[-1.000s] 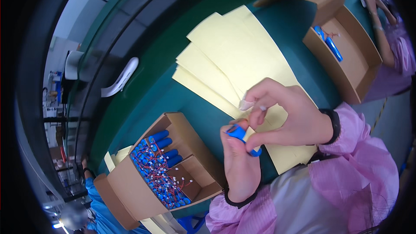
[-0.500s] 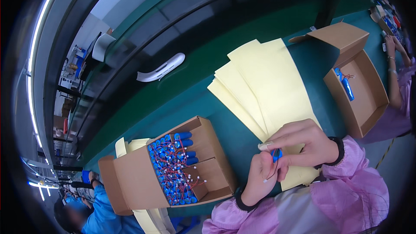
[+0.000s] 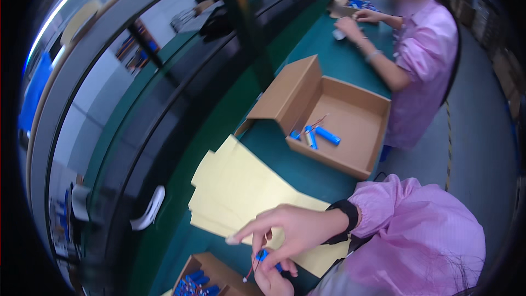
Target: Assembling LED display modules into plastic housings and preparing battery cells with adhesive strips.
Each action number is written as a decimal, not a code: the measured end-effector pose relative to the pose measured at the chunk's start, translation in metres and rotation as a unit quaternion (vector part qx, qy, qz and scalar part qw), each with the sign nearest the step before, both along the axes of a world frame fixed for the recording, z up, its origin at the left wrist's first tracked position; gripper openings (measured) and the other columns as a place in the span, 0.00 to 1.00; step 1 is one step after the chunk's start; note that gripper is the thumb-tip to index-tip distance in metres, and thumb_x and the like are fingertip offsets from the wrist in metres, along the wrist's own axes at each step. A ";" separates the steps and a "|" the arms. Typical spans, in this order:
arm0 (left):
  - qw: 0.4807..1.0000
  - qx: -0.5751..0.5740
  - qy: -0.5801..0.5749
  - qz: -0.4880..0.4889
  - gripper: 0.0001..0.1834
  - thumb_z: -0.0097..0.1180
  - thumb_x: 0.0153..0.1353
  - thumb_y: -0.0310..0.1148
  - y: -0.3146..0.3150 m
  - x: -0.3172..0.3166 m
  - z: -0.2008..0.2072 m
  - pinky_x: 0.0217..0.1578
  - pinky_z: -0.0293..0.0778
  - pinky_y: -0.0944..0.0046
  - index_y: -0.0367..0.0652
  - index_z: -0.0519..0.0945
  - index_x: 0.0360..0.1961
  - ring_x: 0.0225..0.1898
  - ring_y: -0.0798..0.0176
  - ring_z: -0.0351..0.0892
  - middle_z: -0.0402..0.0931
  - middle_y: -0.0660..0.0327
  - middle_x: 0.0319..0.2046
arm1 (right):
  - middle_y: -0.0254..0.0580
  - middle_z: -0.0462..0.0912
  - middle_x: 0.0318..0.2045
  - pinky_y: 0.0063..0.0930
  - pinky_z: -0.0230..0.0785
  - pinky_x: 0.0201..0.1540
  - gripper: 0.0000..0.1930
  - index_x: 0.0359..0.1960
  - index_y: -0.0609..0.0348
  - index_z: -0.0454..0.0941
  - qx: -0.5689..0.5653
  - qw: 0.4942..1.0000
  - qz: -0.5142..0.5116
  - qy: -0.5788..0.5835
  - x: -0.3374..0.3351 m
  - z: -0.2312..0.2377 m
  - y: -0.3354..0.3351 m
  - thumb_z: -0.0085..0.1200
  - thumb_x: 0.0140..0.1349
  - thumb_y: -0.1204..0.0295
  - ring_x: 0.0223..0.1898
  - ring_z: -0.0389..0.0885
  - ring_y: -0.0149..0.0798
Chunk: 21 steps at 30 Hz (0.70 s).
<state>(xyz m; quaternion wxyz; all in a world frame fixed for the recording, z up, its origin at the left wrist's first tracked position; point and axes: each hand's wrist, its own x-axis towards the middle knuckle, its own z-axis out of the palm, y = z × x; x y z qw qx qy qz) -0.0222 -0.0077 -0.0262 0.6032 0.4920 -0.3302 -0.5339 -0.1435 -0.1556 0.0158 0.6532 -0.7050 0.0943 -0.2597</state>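
Observation:
A small blue cylindrical battery (image 3: 262,255) with thin red and dark wires and a white connector is between my hands, low in the head view. My right hand (image 3: 298,229) comes over it from the right; its thumb and curled fingers close on the battery while the index finger stretches out to the left. My left hand (image 3: 272,284) grips the battery from below, cut off by the lower edge. Both hands are over the near edge of a fanned stack of pale yellow sheets (image 3: 241,186).
An open cardboard box (image 3: 356,101) holds a few wired blue batteries (image 3: 327,135). Another box (image 3: 189,267) with several batteries stands at the lower edge. The table (image 3: 307,55) is green. A co-worker in a pink smock (image 3: 424,49) works beyond the far box.
The view has swung to the right, bringing the far box and the co-worker nearer the middle. The filled box has slid mostly out of sight. The battery stays between my hands.

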 end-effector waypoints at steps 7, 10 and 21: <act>0.984 -0.033 -0.168 -0.050 0.26 0.35 0.73 0.49 0.002 -0.010 0.001 0.24 0.59 0.73 0.32 0.71 0.49 0.21 0.73 0.60 0.63 0.67 0.21 | 0.38 0.83 0.33 0.25 0.71 0.34 0.26 0.58 0.51 0.73 -0.137 0.987 -0.044 0.072 -0.029 0.017 0.012 0.61 0.56 0.66 0.30 0.81 0.35; 0.977 -0.022 -0.163 -0.136 0.28 0.34 0.73 0.50 -0.002 -0.009 0.010 0.25 0.60 0.72 0.33 0.72 0.48 0.23 0.72 0.62 0.66 0.64 0.23 | 0.38 0.83 0.32 0.23 0.72 0.32 0.26 0.58 0.52 0.71 -0.095 0.989 -0.033 0.113 -0.049 0.029 0.013 0.61 0.56 0.66 0.27 0.81 0.33; 0.926 0.003 -0.368 -0.080 0.22 0.59 0.61 0.32 -0.014 -0.018 0.018 0.56 0.63 0.57 0.34 0.71 0.54 0.54 0.50 0.69 0.72 0.47 0.52 | 0.44 0.84 0.32 0.28 0.75 0.33 0.25 0.52 0.55 0.76 -0.396 0.723 -0.509 0.248 -0.134 0.018 -0.035 0.64 0.48 0.78 0.29 0.83 0.39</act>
